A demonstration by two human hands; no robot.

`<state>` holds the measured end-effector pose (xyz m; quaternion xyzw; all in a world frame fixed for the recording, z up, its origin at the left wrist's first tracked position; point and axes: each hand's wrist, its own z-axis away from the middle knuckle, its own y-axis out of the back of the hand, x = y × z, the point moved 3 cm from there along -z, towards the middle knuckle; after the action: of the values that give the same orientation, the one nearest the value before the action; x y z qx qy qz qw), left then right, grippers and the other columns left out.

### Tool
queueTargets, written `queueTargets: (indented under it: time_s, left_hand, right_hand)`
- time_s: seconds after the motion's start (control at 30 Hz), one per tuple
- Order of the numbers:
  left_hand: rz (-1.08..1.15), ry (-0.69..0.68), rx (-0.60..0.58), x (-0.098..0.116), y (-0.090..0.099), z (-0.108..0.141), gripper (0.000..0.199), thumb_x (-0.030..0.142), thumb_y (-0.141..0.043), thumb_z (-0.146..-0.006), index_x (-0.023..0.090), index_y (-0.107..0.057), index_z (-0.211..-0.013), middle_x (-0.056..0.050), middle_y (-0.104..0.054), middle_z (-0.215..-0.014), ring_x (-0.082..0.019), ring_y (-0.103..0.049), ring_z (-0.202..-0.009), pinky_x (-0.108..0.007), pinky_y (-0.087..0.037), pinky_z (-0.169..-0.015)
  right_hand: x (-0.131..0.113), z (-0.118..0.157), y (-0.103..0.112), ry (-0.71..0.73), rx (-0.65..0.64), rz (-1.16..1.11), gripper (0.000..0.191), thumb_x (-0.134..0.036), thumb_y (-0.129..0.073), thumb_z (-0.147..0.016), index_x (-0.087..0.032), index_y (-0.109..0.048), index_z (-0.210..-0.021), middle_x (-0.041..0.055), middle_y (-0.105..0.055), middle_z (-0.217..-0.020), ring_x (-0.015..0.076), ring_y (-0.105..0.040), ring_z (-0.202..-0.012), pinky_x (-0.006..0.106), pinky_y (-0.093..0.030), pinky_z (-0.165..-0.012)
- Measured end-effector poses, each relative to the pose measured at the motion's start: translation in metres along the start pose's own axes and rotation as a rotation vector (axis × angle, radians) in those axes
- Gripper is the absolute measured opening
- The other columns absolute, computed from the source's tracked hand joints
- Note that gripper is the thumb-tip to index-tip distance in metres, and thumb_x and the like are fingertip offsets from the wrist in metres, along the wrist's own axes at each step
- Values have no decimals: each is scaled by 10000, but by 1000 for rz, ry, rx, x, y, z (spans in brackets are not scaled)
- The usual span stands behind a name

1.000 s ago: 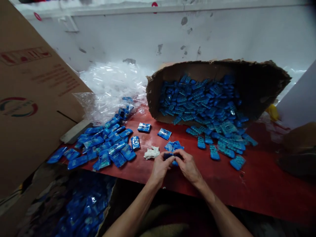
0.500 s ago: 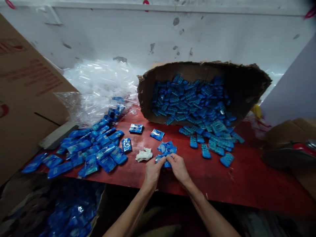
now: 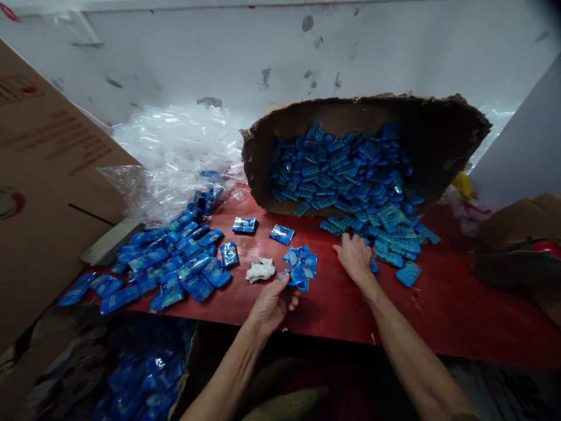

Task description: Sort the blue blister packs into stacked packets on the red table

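My left hand (image 3: 272, 304) is closed at the table's front, its thumb pressing on a blue printed packet (image 3: 284, 273). Just past the thumb lie several flat blue printed pieces (image 3: 302, 262), overlapping one another. My right hand (image 3: 356, 257) reaches over the near edge of a spill of bubbled blue packs (image 3: 390, 248). Its fingertips point down and are hidden, so I cannot tell whether they grip a pack. A crumpled white lump (image 3: 260, 269) sits left of the printed pieces. Beyond it rest a small stack of blue packets (image 3: 244, 225) and a single blue packet (image 3: 281, 234).
A torn cardboard box (image 3: 252, 175) lies on its side, full of blue packs. Filled blue packets (image 3: 175, 266) are heaped left, before clear plastic bags (image 3: 175, 140). A large carton (image 3: 56, 152) stands far left. Below the red table (image 3: 342, 310) is a box of blue packets (image 3: 140, 374).
My hands have parted. The right hand has moved right and forward to the bubbled packs, while the left stays near the printed pieces. The view has shifted slightly.
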<state>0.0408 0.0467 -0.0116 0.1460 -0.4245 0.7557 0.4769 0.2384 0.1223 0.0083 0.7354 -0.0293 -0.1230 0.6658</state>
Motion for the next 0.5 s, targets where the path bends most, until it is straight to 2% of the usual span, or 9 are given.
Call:
queueTargets:
  time_s: [0.17,0.27,0.37,0.5]
  left_hand:
    - [115,89,-89,-1,3,6,98,225,-565,-730,132,-534,-728,-33,-596,-544,-103,-539,-454,-189,-396,-429]
    - [153,130,-94,-2,6,5,73,196,-560,-734,128,-533,-739,-31,-592,-565,-102,-547,-480,-191,-413,-447]
    - [204,152,-51,-2,7,4,73,206,-539,-754,142,-515,-729,-11,-566,-541,-93,-540,-472,-185,-415,-451]
    - [164,175,9,-3,5,4,159,277,-495,-786,144,-498,-701,-9,-549,-490,-96,-533,-432,-180,-404,-421]
  right_hand:
    - [1,16,-18,69,14,10,241,-273,-475,-782,-195,-529,-1003,113,-537,-885,259,-480,-881,322,-356,-678]
    - [7,22,-20,95,32,-100,290,-224,-468,-767,-204,-527,-1051,107,-541,-890,258,-478,-888,334,-368,-701]
    - [12,24,-13,162,-28,-451,304,-206,-492,-736,-201,-533,-1037,76,-557,-923,222,-501,-892,330,-385,-757]
    - [1,43,10,282,-251,-987,313,-278,-517,-741,-214,-507,-1048,34,-566,-979,162,-540,-851,282,-424,-745]
